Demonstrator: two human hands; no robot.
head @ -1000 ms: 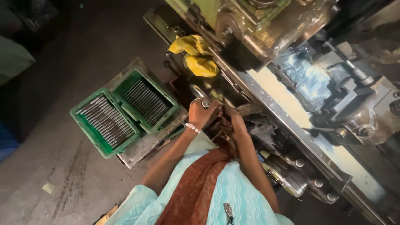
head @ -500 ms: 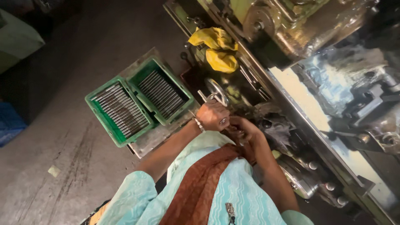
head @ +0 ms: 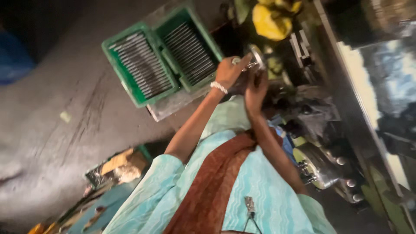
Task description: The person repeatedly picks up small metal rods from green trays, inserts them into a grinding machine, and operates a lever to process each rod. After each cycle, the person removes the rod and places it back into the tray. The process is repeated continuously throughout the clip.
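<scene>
My left hand, with a white beaded bracelet at the wrist, grips a small shiny metal part at the front of a dark machine. My right hand is raised just beside it and touches the same part from below. Both hands meet in front of the machine, next to two green trays filled with rows of thin metal rods. The picture is blurred, so the exact finger grip is hard to make out.
A yellow cloth lies on the machine above the hands. A round metal housing with knobs sits to the right. Grey concrete floor spreads left; a cluttered box lies lower left.
The view has swung and closed in, and the trays now sit higher in frame. Both hands have lifted together toward the metal part near the yellow cloth.
</scene>
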